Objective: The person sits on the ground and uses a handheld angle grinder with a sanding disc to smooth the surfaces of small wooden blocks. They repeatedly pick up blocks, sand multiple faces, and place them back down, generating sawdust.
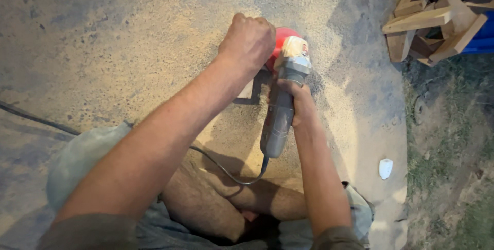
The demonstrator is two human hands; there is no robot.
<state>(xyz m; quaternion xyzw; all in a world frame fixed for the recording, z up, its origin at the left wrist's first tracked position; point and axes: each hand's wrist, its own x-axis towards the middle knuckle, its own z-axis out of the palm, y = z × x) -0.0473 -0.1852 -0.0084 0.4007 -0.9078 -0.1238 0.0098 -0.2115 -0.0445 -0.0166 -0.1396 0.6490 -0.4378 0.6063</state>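
Sawdust-strewn concrete floor (103, 33) fills most of the view, pale dust lying thickest toward the far middle and right. Far right, a heap of wooden offcuts (437, 15) rests at the edge of the slab, beside a strip of grass and bare soil (453, 142). The person's bent legs (221, 203) occupy the near middle. A grey angle grinder (280, 111) with a red guard (282, 41) points away from the person at the centre of the scene, its head over a small flat workpiece (248, 89) on the floor. The right hand (297, 100) has its grip wrapped around the grinder's body. The left hand (248, 41) is a closed fist at the grinder's head; what it clasps is hidden. A black cord (226, 173) loops from the tool's near end. A small white object (385, 168) lies on the floor, near right.
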